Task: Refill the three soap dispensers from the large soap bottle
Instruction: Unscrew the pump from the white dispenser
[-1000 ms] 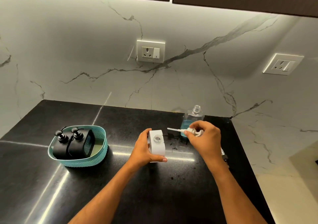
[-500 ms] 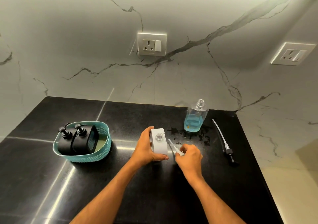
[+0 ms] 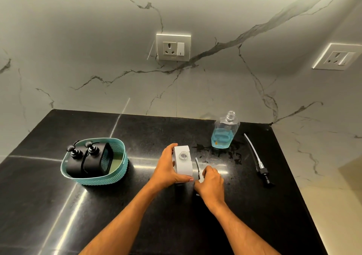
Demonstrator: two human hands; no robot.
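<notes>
A white soap dispenser (image 3: 183, 163) stands on the black counter with its round neck uncapped; my left hand (image 3: 167, 169) grips its left side. Just right of it, my right hand (image 3: 210, 179) holds the dispenser's white pump (image 3: 198, 165) low at the counter, its tube pointing away from me. The large clear soap bottle (image 3: 224, 134), uncapped and about a third full of blue soap, stands behind to the right. Its black pump (image 3: 258, 161) with a long tube lies on the counter further right. Two black dispensers (image 3: 84, 161) sit in a teal basket (image 3: 106, 177) at the left.
Drops and a small wet patch (image 3: 219, 152) lie on the counter around the large bottle. Marble walls close off the back and right side. The counter's right edge (image 3: 293, 176) runs near the black pump. Wall sockets (image 3: 173, 46) sit above.
My right hand has carried the white pump from in front of the large bottle down to the counter beside the white dispenser. My left hand stays on the dispenser.
</notes>
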